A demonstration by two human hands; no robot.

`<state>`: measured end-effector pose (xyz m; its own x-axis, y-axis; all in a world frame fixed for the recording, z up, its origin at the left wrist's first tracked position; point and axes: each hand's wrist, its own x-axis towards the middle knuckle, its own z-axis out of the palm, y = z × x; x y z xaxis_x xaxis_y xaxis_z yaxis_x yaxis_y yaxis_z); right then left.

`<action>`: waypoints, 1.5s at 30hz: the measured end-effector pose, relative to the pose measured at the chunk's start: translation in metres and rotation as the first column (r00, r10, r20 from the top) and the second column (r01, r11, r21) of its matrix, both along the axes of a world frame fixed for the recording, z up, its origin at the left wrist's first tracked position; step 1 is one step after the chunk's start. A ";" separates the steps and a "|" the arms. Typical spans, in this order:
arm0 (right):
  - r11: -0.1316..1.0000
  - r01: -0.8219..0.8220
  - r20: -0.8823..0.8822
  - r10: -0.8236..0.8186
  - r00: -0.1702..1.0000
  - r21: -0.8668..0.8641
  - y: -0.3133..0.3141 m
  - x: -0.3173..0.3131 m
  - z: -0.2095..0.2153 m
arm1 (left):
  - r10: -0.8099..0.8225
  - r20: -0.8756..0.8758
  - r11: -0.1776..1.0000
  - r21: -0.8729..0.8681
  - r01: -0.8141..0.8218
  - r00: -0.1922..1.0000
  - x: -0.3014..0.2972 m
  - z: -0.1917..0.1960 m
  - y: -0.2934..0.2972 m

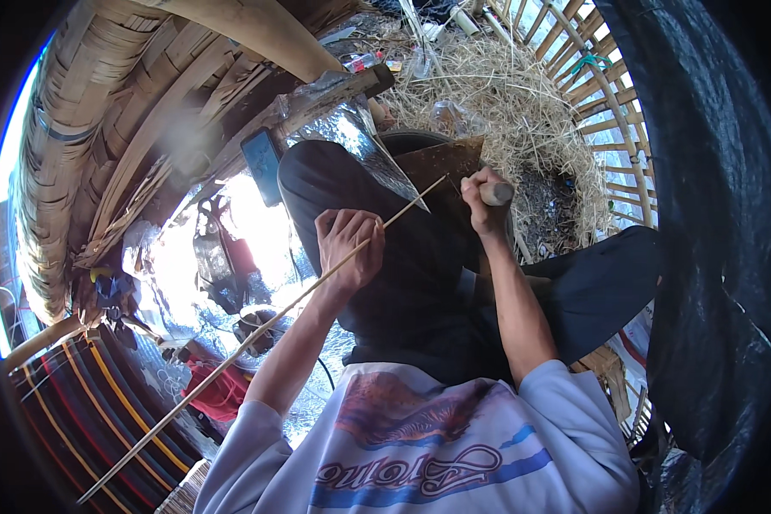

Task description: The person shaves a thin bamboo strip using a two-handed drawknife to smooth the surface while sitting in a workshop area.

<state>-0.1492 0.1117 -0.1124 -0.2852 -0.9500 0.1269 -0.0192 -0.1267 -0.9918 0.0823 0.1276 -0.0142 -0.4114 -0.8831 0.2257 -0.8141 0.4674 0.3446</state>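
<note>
My left hand (351, 248) is closed round a long, thin bamboo stick (257, 334). The stick slants from the lower left, past my left forearm, to a tip over my lap near my right hand. My right hand (486, 199) is wrapped round a tool with a round, light wooden handle (497, 194), whose butt end points toward me. Its working end is hard to make out. Just beyond the stick's tip lies a brown, flat-sided piece (441, 163), partly hidden by my hand and knee.
A pile of straw (522, 111) covers the ground ahead, beside a slatted bamboo fence (612, 128). Woven bamboo (86, 128) rises at the left. A blue phone-like slab (262, 167) rests by my knee. Dark plastic sheeting (720, 240) hangs at the right, striped cloth (103, 420) lies lower left.
</note>
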 end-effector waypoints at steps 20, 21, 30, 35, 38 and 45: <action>0.990 -0.068 0.375 0.111 0.920 -0.127 -0.007 -0.008 0.001 | -0.131 0.025 0.991 0.036 0.130 0.991 0.007 0.007 -0.001; 0.994 -0.070 0.158 0.082 0.984 -0.081 -0.011 -0.008 -0.007 | -0.134 0.024 0.991 0.031 0.134 0.991 0.006 0.006 -0.003; 0.986 -0.136 0.272 0.156 0.950 -0.094 -0.014 -0.001 0.000 | -0.150 0.031 0.987 0.054 0.148 0.988 0.009 0.006 -0.001; 0.979 -0.148 0.248 0.179 0.952 -0.136 -0.009 -0.001 0.013 | -0.135 0.003 0.990 0.029 0.135 0.991 0.006 0.005 -0.003; 0.987 -0.160 -0.008 0.159 0.987 -0.030 -0.007 0.004 0.016 | -0.125 0.002 0.991 0.046 0.125 0.992 0.005 0.006 0.001; 0.990 -0.136 -0.060 0.134 0.989 -0.027 -0.007 0.003 0.005 | -0.103 0.028 0.994 0.051 0.101 0.994 0.002 0.003 -0.001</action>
<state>-0.1460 0.1042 -0.1078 -0.1458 -0.9747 0.1693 -0.0572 -0.1626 -0.9850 0.0841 0.1264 -0.0113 -0.5059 -0.8460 0.1684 -0.7736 0.5314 0.3452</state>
